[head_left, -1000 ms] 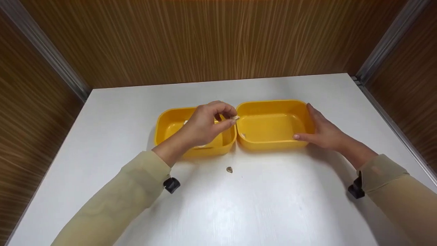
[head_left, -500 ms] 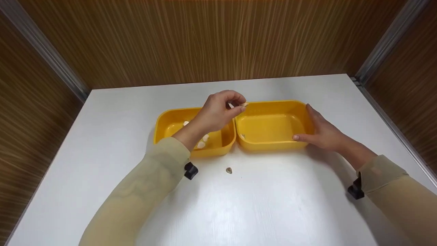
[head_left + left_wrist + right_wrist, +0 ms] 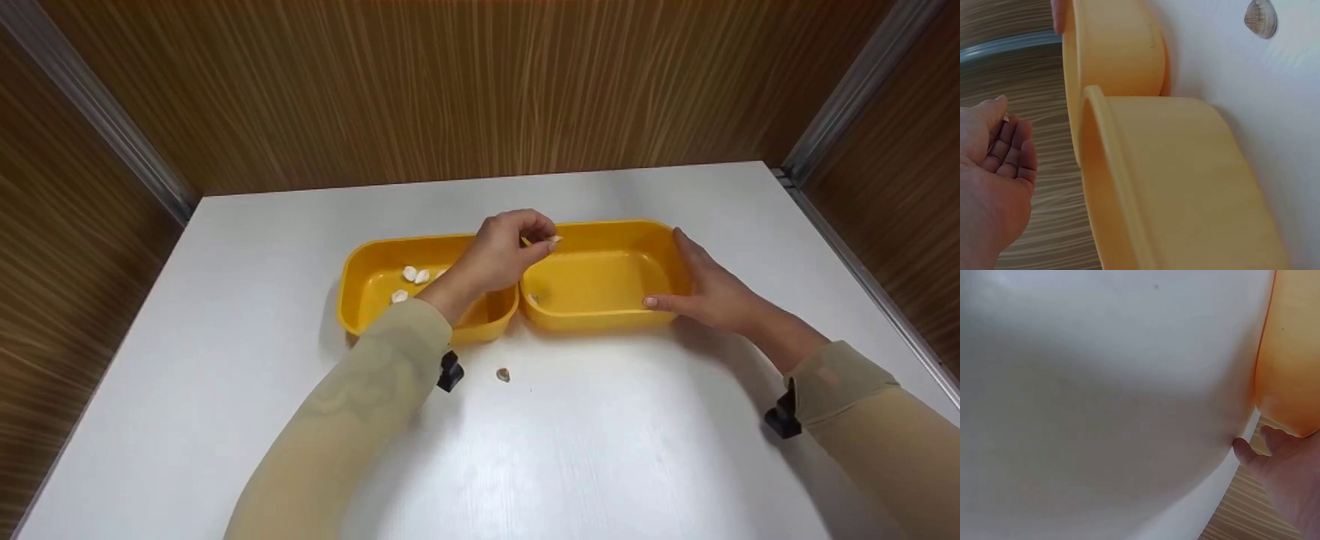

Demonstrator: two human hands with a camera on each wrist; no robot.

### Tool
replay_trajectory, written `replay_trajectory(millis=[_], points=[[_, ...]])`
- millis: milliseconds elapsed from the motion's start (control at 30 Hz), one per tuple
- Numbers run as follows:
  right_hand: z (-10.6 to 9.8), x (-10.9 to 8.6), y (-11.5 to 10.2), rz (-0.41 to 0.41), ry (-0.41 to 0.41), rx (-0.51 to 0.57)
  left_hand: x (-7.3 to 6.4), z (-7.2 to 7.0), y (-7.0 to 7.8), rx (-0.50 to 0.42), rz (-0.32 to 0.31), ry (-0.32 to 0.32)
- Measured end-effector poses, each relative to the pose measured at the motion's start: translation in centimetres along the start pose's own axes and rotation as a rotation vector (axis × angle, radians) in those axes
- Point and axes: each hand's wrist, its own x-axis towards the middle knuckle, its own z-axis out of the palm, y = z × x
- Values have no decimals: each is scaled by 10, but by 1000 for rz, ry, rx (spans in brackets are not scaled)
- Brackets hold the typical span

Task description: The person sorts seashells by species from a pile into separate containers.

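Note:
My left hand (image 3: 504, 251) pinches a small pale seashell (image 3: 556, 239) between thumb and fingertips, over the left part of the right yellow box (image 3: 600, 321). Only a tip of that shell shows in the left wrist view. Against the right end of the same box rests my right hand (image 3: 716, 296), its fingers extended along the side and its thumb lying over the front rim. Several white shells (image 3: 409, 274) lie in the left yellow box (image 3: 360, 259), partly hidden behind my left forearm. One pale shell (image 3: 533, 298) sits in the right box's near left corner.
A brownish ribbed seashell (image 3: 503, 374) lies on the white table (image 3: 570, 450) in front of the boxes. Both boxes stand side by side, ends close together. Wood-patterned panels (image 3: 480, 90) enclose the back and sides.
My left hand has moved right with the pinched shell, from the left box to over the right one, rising and then lowering slightly. My right hand has stayed in place.

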Motion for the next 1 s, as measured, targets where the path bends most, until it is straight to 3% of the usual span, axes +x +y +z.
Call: replay_trajectory(millis=[300, 533, 900, 1000], points=[[-1, -2, 1, 11, -3, 6, 5, 19, -10, 20, 26, -40], [-1, -1, 2, 13, -6, -8, 7, 26, -16, 29, 24, -58], [0, 1, 2, 23, -15, -9, -6, 16, -8, 33, -13, -27], [0, 0, 3, 5, -7, -8, -15, 9, -2, 42, 32, -30]])
